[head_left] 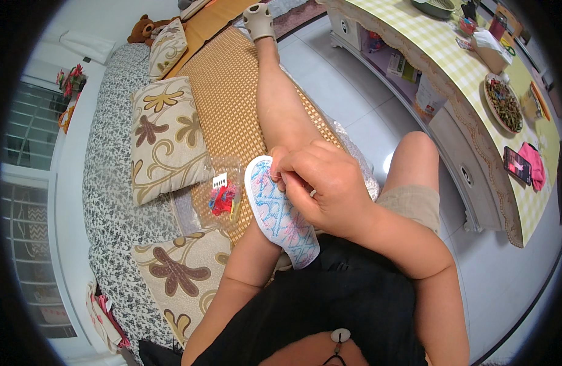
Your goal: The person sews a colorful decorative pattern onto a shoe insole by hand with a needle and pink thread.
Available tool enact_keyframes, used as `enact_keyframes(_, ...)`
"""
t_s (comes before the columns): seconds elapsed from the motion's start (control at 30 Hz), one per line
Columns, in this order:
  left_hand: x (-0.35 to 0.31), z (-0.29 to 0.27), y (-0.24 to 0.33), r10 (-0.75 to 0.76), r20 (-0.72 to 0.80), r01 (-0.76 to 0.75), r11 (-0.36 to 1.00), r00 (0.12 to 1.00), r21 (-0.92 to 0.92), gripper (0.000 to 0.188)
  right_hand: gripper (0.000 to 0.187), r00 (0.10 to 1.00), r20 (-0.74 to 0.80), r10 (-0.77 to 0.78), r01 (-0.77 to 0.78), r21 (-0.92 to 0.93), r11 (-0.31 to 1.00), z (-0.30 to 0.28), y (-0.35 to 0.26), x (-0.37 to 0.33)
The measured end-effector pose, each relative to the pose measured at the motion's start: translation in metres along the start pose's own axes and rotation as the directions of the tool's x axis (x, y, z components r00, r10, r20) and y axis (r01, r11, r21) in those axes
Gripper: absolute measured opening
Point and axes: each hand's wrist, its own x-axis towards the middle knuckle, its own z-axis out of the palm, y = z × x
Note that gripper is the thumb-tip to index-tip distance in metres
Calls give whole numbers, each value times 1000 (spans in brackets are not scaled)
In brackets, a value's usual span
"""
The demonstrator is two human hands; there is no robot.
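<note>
I have a tiled floor point(351, 91) across the middle and right, with a long pale cabinet point(461, 165) on the right, topped by a green-and-white checked cloth point(427, 43). Along the left runs a seat in a black-and-white floral cover point(113, 134), and beside it a tan woven mat point(223, 76) stretches away to the far side. One bare leg point(284, 100) lies out along the mat, its foot in a beige clog point(259, 23); the other knee is bent, on the right. On the left I count one near cushion point(180, 271), one middle cushion point(168, 140) and one far cushion point(168, 52), all leaf-patterned, the last next to a brown teddy bear point(148, 29).

The right hand point(323, 180) comes in from the near right, fingers drawn narrow together at the insole's far end; whether they grip a needle or thread is too small for me to tell. The left forearm point(249, 256) passes beneath the insole from the near left; I cannot tell how that hand's fingers stand.

The insole point(275, 213), white-edged with blue and pink lines, sits slanted at centre in front of the torso. On the cabinet I see an oval dish of food point(503, 104). Left of the insole lies a clear packet with red and blue strands point(223, 198). A phone point(517, 166) rests near the cabinet's near end.
</note>
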Motion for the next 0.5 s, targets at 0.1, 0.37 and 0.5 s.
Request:
enact_keyframes(0.1, -1, 2, -1, -7, -10, 7, 1000, 1000, -2, 21, 8, 1000, 5, 1, -1, -1, 1000, 0, 0, -1)
enact_keyframes(0.37, -6, 9, 1, 3, -79, 2, 998, 997, 66, 22, 8, 1000, 4, 8, -8, 15, 1000, 2, 1, -2)
enact_keyframes(0.5, -8, 27, 13, 44, -216, 23, 953, 975, 301, 22, 10, 997, 27, 78, -80, 106, 991, -7, 7, -3)
